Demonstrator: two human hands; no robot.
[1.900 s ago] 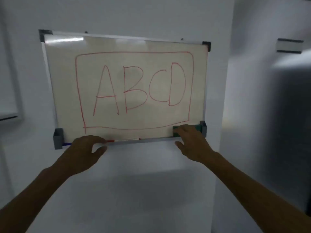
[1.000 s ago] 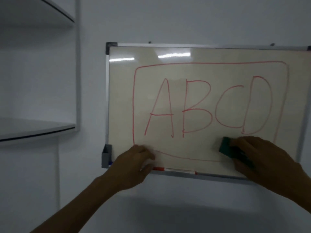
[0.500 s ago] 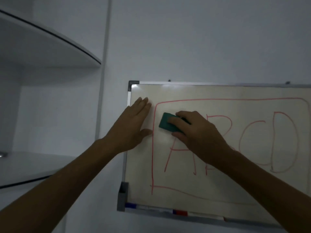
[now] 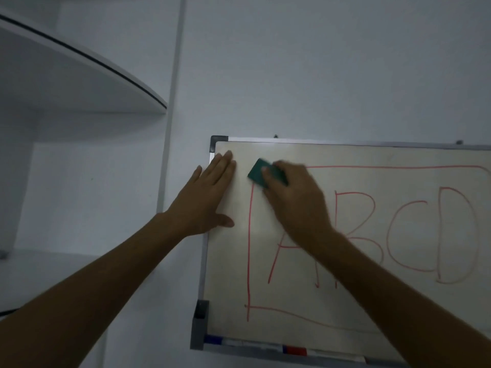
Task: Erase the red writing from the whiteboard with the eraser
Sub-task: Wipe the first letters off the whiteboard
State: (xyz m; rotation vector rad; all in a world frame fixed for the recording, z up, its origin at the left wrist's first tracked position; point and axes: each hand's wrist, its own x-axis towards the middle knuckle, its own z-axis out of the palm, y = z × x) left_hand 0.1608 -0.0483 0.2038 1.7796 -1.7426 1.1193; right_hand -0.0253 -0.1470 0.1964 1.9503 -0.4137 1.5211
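Observation:
A whiteboard (image 4: pixel 332 155) hangs on the wall at the right, bearing the red writing (image 4: pixel 398 235) "ABCD" inside a red box outline. My right hand (image 4: pixel 295 200) presses a green eraser (image 4: pixel 256 172) against the box's top left corner, where the red line is gone. My right arm hides much of the letter A. My left hand (image 4: pixel 204 200) lies flat with spread fingers on the board's left edge, near its top left corner, holding nothing.
Markers (image 4: pixel 292 350) lie on the tray along the board's bottom edge, with a grey bracket (image 4: pixel 199 325) at its left end. White curved shelves (image 4: pixel 79 75) stand to the left of the board. Plain wall lies above.
My right hand took the eraser from the tray's right end and carried it across the board to the box's top left corner. My left hand moved from the bottom edge up to the left edge.

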